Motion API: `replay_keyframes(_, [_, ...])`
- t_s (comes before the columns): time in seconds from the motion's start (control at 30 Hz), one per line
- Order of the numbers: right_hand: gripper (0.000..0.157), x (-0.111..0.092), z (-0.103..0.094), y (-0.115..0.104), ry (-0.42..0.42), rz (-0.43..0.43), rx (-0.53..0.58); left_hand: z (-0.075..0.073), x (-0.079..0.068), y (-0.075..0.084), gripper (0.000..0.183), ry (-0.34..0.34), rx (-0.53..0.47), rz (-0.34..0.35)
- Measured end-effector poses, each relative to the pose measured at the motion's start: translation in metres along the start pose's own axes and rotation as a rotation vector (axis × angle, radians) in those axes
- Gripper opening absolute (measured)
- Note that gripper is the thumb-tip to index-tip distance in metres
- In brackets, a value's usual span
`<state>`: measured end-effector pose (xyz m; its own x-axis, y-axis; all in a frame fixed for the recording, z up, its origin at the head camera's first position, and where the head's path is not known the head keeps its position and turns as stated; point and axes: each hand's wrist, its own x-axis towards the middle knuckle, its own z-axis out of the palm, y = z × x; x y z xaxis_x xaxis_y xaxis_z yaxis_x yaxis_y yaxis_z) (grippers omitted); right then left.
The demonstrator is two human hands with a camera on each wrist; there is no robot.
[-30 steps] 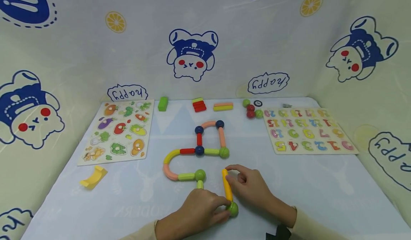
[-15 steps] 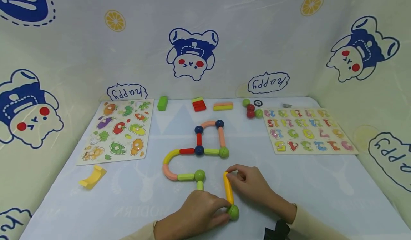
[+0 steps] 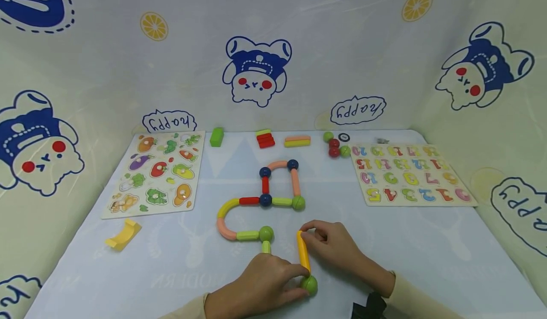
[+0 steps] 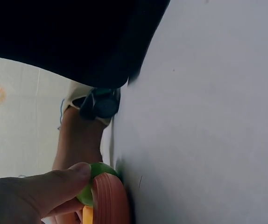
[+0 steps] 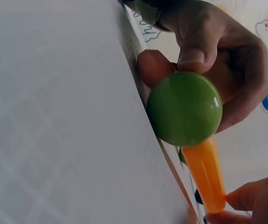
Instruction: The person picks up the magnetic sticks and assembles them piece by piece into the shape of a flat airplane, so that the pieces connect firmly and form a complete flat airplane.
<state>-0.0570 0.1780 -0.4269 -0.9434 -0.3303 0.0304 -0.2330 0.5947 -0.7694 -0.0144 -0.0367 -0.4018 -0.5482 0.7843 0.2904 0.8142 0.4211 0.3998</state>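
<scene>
1. Since the earlier frames, the glossy orange-yellow plastic-looking rod (image 3: 303,252) and the shiny green ball (image 3: 312,286) at its near end have slid slightly towards the person, both hands holding on.
2. Nearest, the left hand (image 3: 267,280) pinches that ball between thumb and finger, probably to steady the joint. A salmon-pink ridged piece (image 4: 111,200), hidden under this hand from above, touches the ball.
3. Between the two hands lies the rod, just left of the right hand (image 3: 334,244), whose thumb and index finger pinch its far end. Holding both ends apart likely keeps the rod in line with the ball.
4. Just ahead of the left hand, a short light-green stick (image 3: 266,247) runs from beneath it to another green ball (image 3: 266,233); whether it connects to the pink piece is hidden.
5. Well left of the left hand rests a yellow curved block (image 3: 123,235).
6. Farther ahead of both hands, a multicoloured chain of sticks and balls (image 3: 266,200) lies flat, closing into a loop.
7. Beyond the right hand, red and green balls (image 3: 334,152) cluster near the table's far edge, seemingly set aside as spares.
</scene>
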Motion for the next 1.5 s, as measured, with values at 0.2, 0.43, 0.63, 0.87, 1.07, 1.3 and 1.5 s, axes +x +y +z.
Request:
replay_keyframes(0.2, [0.016,0.011,-0.012,0.002,-0.041,-0.049,-0.026,-0.001,0.0,0.0,0.022,-0.002,-0.018,0.008])
replay_keyframes(0.43, [0.028,0.073,-0.081,0.028,0.145,0.019,-0.142,-0.002,0.0,0.001,0.023,-0.04,-0.039,0.015])
replay_keyframes(0.63, [0.035,0.124,-0.138,0.061,0.205,0.136,-0.248,-0.002,-0.001,0.001,0.023,-0.082,-0.039,0.02])
replay_keyframes(0.87, [0.047,0.149,-0.165,0.075,0.162,0.195,-0.3,-0.001,-0.001,0.001,0.021,-0.065,-0.021,0.057])
replay_keyframes(1.07, [0.053,0.156,-0.169,0.079,0.075,0.284,-0.347,-0.001,-0.001,0.0,0.021,-0.054,-0.028,0.071])
replay_keyframes(1.3, [0.053,0.152,-0.163,0.096,0.057,0.328,-0.397,-0.003,0.0,0.001,0.022,-0.079,-0.047,0.057])
replay_keyframes(1.5, [0.057,0.134,-0.155,0.094,0.137,0.344,-0.396,-0.002,-0.001,0.001,0.022,-0.078,-0.046,0.044])
